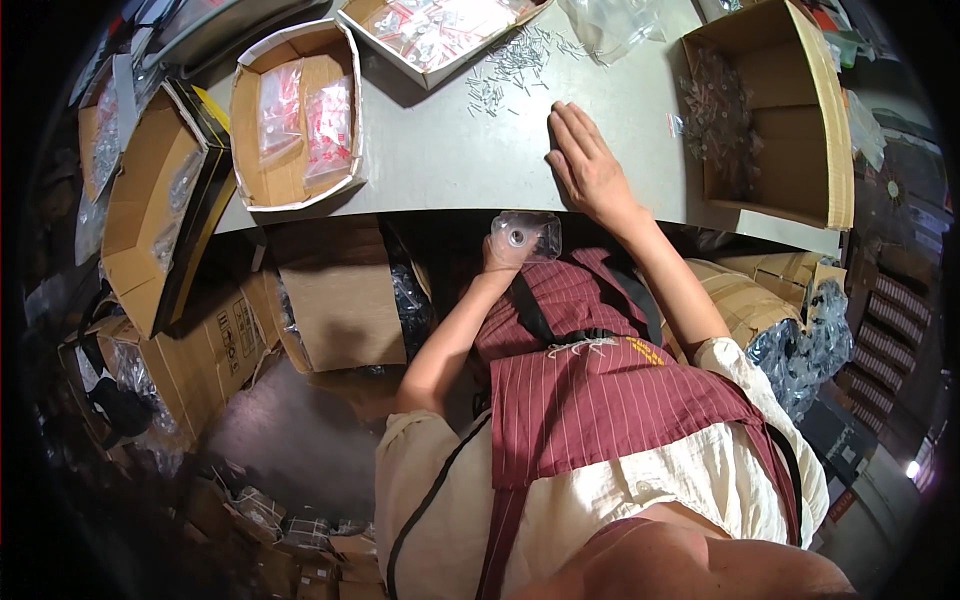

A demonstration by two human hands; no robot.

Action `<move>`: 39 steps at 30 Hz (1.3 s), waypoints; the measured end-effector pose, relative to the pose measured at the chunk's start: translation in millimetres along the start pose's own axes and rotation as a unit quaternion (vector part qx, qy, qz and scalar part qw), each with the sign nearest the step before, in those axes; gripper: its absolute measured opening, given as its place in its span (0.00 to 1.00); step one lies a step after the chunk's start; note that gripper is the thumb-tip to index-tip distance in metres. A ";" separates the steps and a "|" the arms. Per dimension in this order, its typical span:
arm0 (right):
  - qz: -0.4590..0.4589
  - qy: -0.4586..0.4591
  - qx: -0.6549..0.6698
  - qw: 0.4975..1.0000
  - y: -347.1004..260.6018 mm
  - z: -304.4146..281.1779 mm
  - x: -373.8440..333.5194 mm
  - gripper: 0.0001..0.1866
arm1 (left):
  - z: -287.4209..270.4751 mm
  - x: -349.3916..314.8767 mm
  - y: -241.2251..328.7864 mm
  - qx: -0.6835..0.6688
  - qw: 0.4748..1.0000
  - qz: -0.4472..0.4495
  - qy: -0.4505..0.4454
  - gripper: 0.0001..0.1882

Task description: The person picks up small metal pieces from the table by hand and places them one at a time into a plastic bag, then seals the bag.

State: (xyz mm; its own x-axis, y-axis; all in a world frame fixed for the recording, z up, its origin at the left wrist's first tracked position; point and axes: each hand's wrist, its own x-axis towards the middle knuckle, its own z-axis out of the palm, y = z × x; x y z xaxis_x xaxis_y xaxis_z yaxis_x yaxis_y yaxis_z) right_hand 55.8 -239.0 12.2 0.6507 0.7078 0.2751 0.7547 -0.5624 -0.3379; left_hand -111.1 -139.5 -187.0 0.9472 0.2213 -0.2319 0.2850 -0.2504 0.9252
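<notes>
My left hand (502, 257) is closed round a clear plastic piece (548, 240) just below the table's front edge. The piece is boxy and see-through, with a round, dark-centred ring in its face. My right hand (592, 172) lies on the grey table (440, 150) near that edge, fingers stretched out and pointing away from me. Nothing shows in it, though its palm is hidden. Beyond its fingertips is a loose scatter of small metal screws or pins (512, 68).
A white-edged tray (432, 78) of small packets stands at the back. On the left, an open carton (246, 150) holds plastic bags. A deep cardboard box (800, 130) with small clear parts lies to the right. Cartons (340, 300) crowd below the table.
</notes>
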 end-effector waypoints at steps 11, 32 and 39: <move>-0.050 -0.065 0.113 0.990 -29.3 -16.9 -40.5 0.24 | -10.1 6.6 23.1 0.027 0.992 0.109 0.059 0.07; 0.214 0.010 0.681 0.700 -23.4 9.1 5.3 0.27 | -13.8 7.4 39.3 0.006 0.990 0.122 0.070 0.08; 0.220 -0.136 0.679 0.687 -48.1 -0.5 -18.9 0.33 | -21.4 11.9 43.5 -0.010 0.998 0.067 -0.011 0.18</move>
State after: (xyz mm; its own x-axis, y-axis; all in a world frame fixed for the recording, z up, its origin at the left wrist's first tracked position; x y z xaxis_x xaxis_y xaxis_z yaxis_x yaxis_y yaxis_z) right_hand 7.2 -225.6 23.7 0.6108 0.7548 -0.2392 -0.4061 0.0394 -0.9130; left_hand -90.6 -127.6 -143.1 0.9799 0.1653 -0.1121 0.1527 -0.2580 0.9540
